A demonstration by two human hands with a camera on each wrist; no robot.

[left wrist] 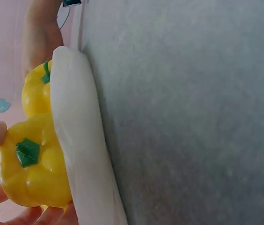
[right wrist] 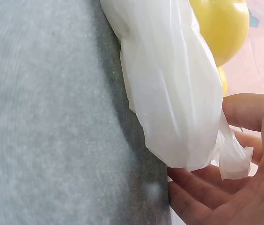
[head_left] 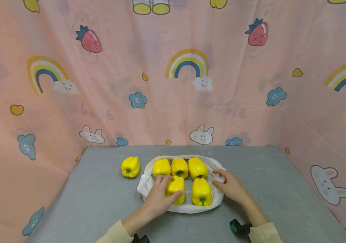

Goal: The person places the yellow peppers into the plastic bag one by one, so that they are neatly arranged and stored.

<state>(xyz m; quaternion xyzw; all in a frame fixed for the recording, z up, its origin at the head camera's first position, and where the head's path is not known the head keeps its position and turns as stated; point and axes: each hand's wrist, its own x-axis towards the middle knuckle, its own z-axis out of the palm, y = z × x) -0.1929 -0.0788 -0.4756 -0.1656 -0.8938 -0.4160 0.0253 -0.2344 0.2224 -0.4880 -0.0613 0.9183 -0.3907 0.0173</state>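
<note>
Several yellow bell peppers sit in a white plastic bag [head_left: 188, 210] whose mouth is spread wide on the table. My left hand [head_left: 160, 197] grips the front-left bell pepper [head_left: 177, 189], thumb on its right side and fingers over its top and left. In the left wrist view, that pepper's green stem faces the camera. At the bag's right edge is my right hand [head_left: 232, 186], thumb and fingers apart around the rim. A loose bag handle [right wrist: 235, 161] hangs between them in the right wrist view. Beside it, the front-right bell pepper [head_left: 201, 192] lies untouched.
Another yellow bell pepper [head_left: 130, 166] lies on the grey table [head_left: 100, 195], left of the bag. A pink patterned curtain [head_left: 115, 67] surrounds the table at the back and sides. Black wrist devices show at both sleeves.
</note>
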